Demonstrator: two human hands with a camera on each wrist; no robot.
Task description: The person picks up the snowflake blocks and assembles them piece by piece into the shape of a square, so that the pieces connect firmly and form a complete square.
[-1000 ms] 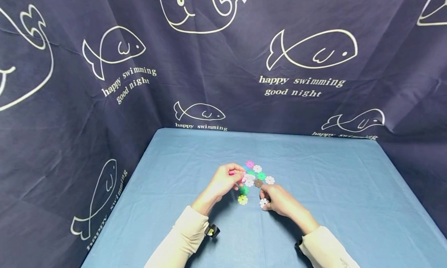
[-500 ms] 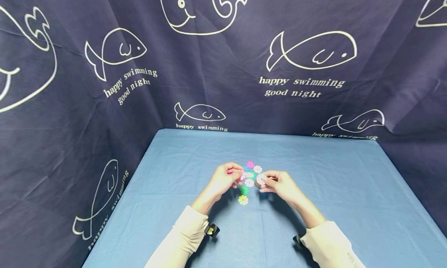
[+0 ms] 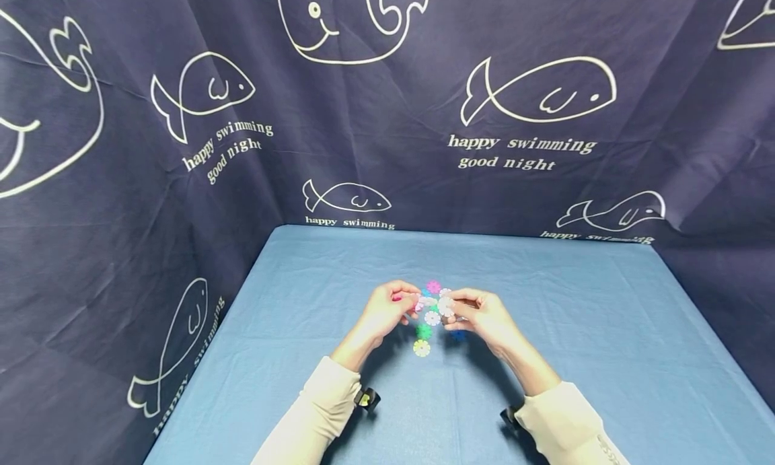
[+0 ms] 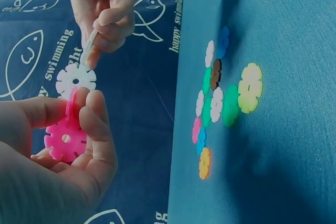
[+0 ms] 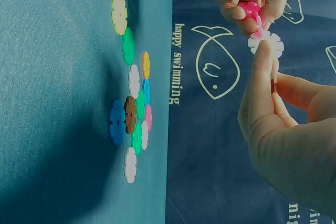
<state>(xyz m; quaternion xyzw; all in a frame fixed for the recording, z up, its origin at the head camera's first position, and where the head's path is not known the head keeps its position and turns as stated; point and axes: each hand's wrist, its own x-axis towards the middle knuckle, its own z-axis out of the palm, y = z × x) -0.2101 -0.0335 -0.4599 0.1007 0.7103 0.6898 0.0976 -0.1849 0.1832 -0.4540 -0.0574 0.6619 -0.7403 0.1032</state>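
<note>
My left hand [image 3: 383,311] holds a small chain of slotted plastic snowflake discs above the table. In the left wrist view, a pink disc [image 4: 65,139] lies against its fingers, a second pink piece stands edge-on between thumb and forefinger, and a white disc [image 4: 76,81] sticks out beyond them. My right hand [image 3: 484,317] pinches another white disc [image 3: 446,307], seen nearly edge-on in the left wrist view. Its edge meets the white disc of the chain; how deeply the slots engage, I cannot tell.
Several loose discs lie flat on the blue tablecloth [image 3: 339,263] below the hands, among them yellow [image 3: 422,348], green [image 3: 424,332], blue [image 4: 224,42], brown [image 4: 216,74] and orange [image 4: 205,163]. A dark fish-print curtain [image 3: 387,135] stands behind the table.
My right hand has lifted a white disc from the near right of the loose discs and carried it up and left to the chain. My left hand has stayed almost still.
</note>
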